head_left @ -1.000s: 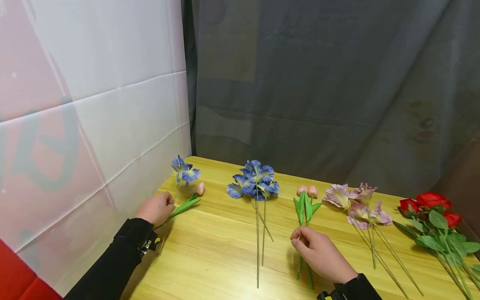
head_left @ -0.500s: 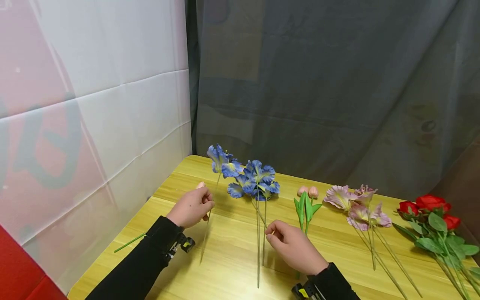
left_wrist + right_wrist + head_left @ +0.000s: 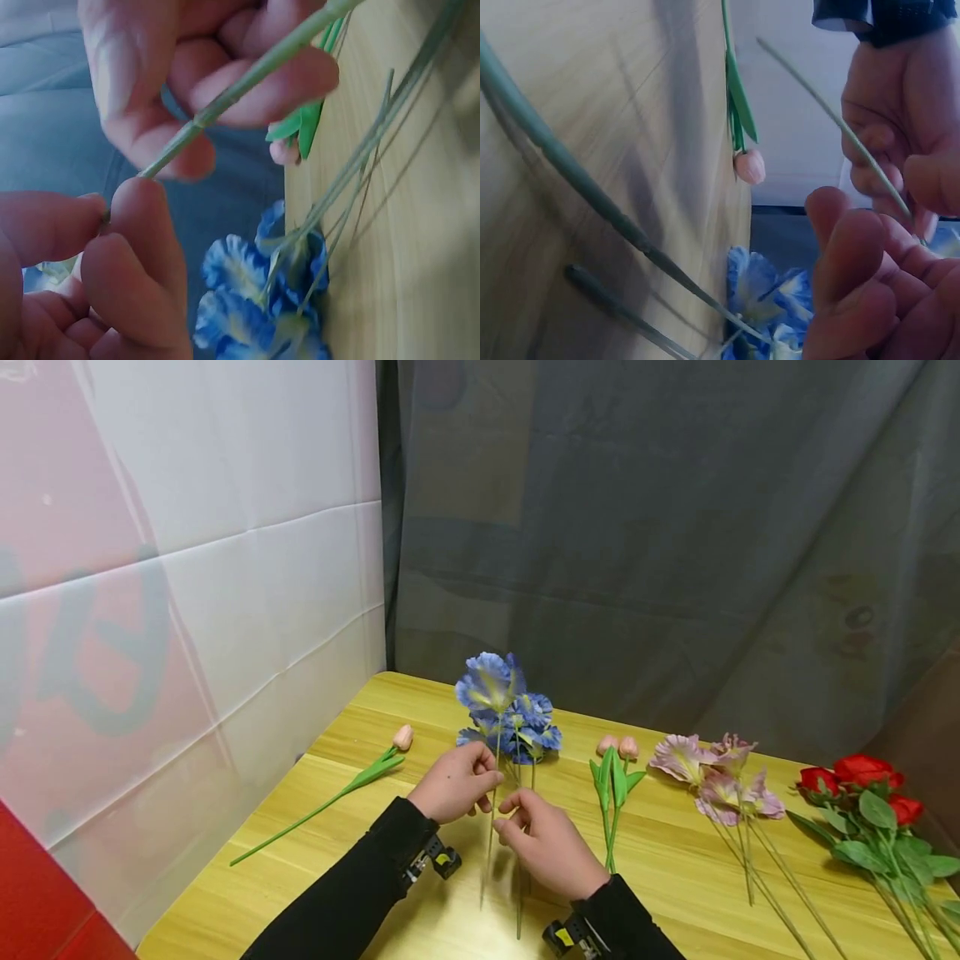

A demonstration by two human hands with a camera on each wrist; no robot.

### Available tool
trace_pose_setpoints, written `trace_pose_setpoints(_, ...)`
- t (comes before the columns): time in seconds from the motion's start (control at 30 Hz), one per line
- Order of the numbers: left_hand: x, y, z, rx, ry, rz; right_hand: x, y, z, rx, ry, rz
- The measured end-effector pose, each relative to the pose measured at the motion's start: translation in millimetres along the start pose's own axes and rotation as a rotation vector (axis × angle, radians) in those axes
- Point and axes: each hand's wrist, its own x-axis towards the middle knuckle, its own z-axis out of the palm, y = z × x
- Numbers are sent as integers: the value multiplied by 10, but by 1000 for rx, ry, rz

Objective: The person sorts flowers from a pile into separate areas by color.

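My left hand [image 3: 453, 783] pinches the thin stem of a blue artificial iris [image 3: 487, 683] between thumb and fingers, clearly seen in the left wrist view. That flower is raised in front of a group of blue irises [image 3: 536, 737] lying on the table, partly covering them. Beside the held stem [image 3: 232, 94] is my right hand [image 3: 551, 843], its fingers loosely bent. In the right wrist view, no stem shows between the right fingertips [image 3: 847, 247]. Whether they touch the held stem is hard to tell.
A single pink tulip [image 3: 402, 737] lies to the left on the wooden table [image 3: 330, 877]. To the right lie a pair of pink tulips [image 3: 618, 777], mauve flowers [image 3: 720, 781] and red roses [image 3: 866, 768]. A white cloth wall [image 3: 262, 610] borders the left side, a dark curtain [image 3: 637, 568] the back.
My left hand has carried the blue iris rightward, away from the single tulip, to the other irises. My right hand has moved left from the paired tulips toward the held stem.
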Motion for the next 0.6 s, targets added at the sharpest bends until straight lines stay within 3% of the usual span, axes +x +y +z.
trace_pose_setpoints(0.3,176,-14,156,-35,32,9,110,112,0,53,17,31)
trace_pose_setpoints(0.6,135,-37,198,4,18,-24,301,351,-137,35,99,114)
